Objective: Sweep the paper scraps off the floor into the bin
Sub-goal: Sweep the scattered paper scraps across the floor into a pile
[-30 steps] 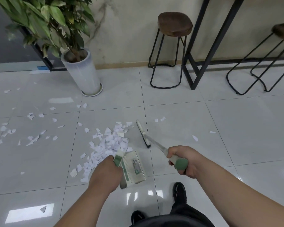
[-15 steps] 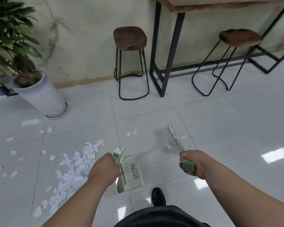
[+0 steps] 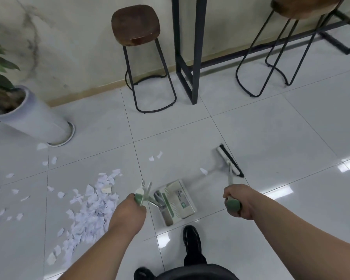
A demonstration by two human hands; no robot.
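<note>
Scraps of paper [image 3: 93, 207] lie heaped on the floor [image 3: 271, 138], just left of the dustpan [image 3: 176, 201]; strays are scattered further left. The left hand [image 3: 127, 213] grips the dustpan's green handle. The right hand [image 3: 238, 201] grips the green handle of the broom [image 3: 229, 160], whose head is beyond the pan. The dustpan tray shows a printed label. A white planter [image 3: 34, 122] holds soil and a leafy plant.

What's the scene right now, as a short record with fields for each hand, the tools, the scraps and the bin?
Left hand: grips the dustpan handle
Right hand: grips the broom handle
Broom: head on the right, away from the pile
Scrap pile: on the floor, left of the dustpan
Loose scraps: a few beyond the dustpan
Bin: not in view
</note>
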